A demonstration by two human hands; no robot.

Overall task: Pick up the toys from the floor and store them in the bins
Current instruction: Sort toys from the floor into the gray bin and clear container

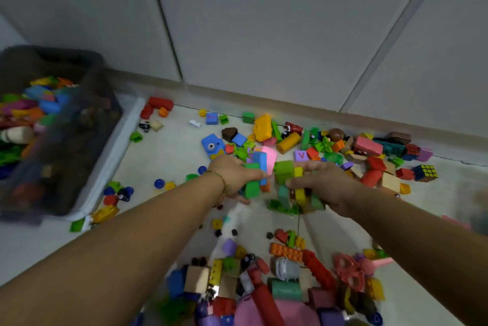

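Many coloured toy blocks lie scattered on the pale floor (169,151). My left hand (232,176) grips a clump of blocks, among them a green block (250,188) and a blue one (260,162). My right hand (320,184) holds another clump with a light green block (284,171) and yellow bricks (299,195). Both hands meet over the middle of the pile, a little above the floor. A dark translucent bin (87,146) stands at the left, partly filled with toys.
Along the wall's baseboard lie more toys: a blue toy camera (212,146), a yellow block (262,127), a puzzle cube (425,173). A second heap with an orange brick (286,251) and red scissors (348,270) sits near me. A white lid (116,151) lies beside the bin.
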